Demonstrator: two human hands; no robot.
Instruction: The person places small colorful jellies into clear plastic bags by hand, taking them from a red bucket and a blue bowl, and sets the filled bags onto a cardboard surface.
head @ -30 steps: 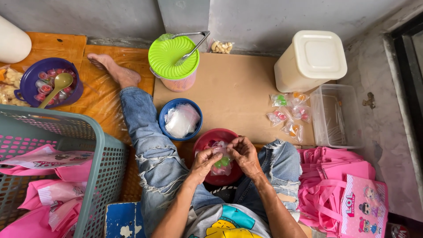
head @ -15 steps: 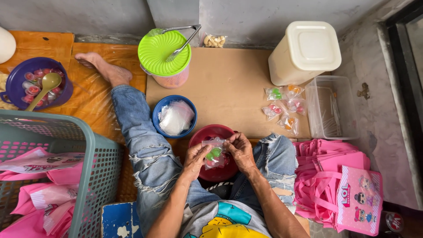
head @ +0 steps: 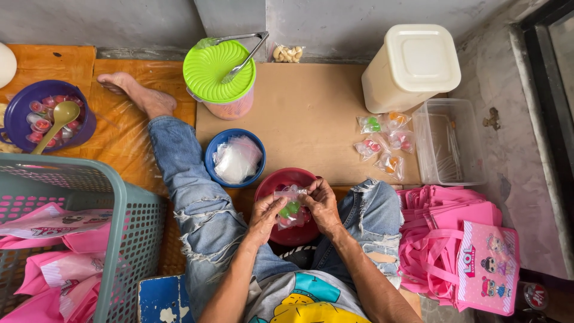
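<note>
Both my hands are pinched on one small clear bag (head: 291, 208) with green and red jelly cups showing through it: my left hand (head: 266, 214) grips its left edge, my right hand (head: 321, 204) closes over its top right corner, fingers curled tight. I hold it just above the red bowl (head: 281, 179), which sits between my knees. A second ago the bag sat lower in my fingers and looked looser; now its mouth is gathered up between my thumbs, so I judge the filling done and the closing under way.

Just left of the red bowl stands the blue bowl (head: 215, 157) heaped with empty clear bags (head: 238, 159). Beyond that, further from the red bowl, is the tub with a green lid (head: 216, 72) and tongs (head: 244, 52) lying on it. Right of the red bowl, on the brown cardboard (head: 311, 113), lie four finished packets (head: 382, 140), beside a clear empty box (head: 448, 143). Far left of the red bowl a purple bowl (head: 18, 110) holds more jelly cups and a spoon (head: 58, 116).
</note>
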